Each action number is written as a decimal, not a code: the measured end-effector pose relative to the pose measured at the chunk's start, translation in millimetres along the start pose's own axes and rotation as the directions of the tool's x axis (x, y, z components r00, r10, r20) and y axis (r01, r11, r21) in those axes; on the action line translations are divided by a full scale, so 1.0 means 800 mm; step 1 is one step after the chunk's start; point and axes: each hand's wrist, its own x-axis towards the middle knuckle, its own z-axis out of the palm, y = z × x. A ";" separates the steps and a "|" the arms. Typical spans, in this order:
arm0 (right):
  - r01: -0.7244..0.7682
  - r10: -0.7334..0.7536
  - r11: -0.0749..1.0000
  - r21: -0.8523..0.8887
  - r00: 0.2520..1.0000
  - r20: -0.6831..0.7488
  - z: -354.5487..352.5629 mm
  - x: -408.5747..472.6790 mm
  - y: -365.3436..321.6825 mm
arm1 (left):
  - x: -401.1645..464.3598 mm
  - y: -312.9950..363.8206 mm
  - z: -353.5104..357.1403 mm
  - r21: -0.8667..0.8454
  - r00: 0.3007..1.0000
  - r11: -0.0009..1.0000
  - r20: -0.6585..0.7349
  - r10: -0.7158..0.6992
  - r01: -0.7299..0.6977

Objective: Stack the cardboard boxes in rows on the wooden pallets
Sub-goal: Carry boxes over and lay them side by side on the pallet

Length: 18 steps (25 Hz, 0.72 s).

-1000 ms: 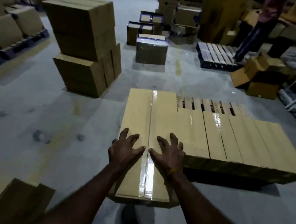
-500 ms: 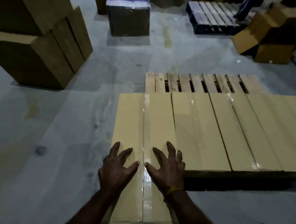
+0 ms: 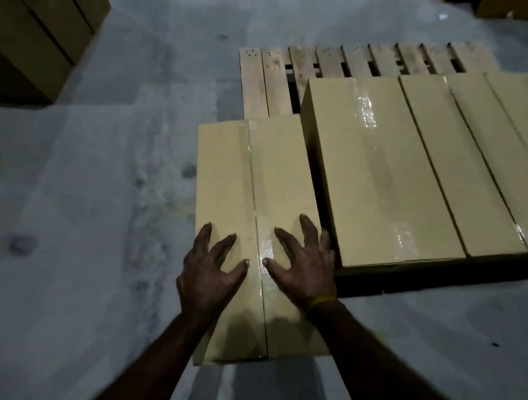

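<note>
Both forearms stretched forward and down from the bottom edge, roughly parallel. Left hand [image 3: 210, 272] flat on the top of the cardboard box [image 3: 256, 199], fingers spread and straight, thumb angled inward toward the taped centre seam [image 3: 259, 230]: grip open, pressing only. Right hand [image 3: 303, 269] likewise flat on the same top, just right of the seam, fingers fanned and extended, outer fingers lying along the box's right edge; open too, nothing clasped. Thumb tips of the two hands close together on either side of the tape, not touching. Yellow band [image 3: 321, 301] around the right wrist. Under both palms, the box lying lengthwise away from the body, its far end over the near left part of the wooden pallet [image 3: 265, 75], its near end hanging out over the concrete floor [image 3: 83, 218]. Immediately right of the right hand, a row of boxes [image 3: 415, 166] already on the pallet, higher than the pressed box and close beside it. Bare slats beyond the fingertips. Far up-left of the left hand, a dark stack of cartons [image 3: 34, 21] on the floor.
</note>
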 end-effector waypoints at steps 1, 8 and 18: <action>0.003 -0.003 1.000 -0.003 1.000 -0.009 0.002 0.001 0.003 | 0.001 0.001 0.003 -0.002 1.000 1.000 0.004 0.007 -0.007; 0.052 -0.053 0.992 -0.111 0.999 -0.005 -0.003 -0.007 0.023 | 0.009 0.014 0.012 0.062 0.991 0.993 0.098 0.093 -0.099; 0.248 -0.185 0.949 -0.196 0.938 0.295 -0.028 -0.116 0.067 | -0.053 -0.020 0.003 0.154 0.895 0.921 0.339 0.290 -0.357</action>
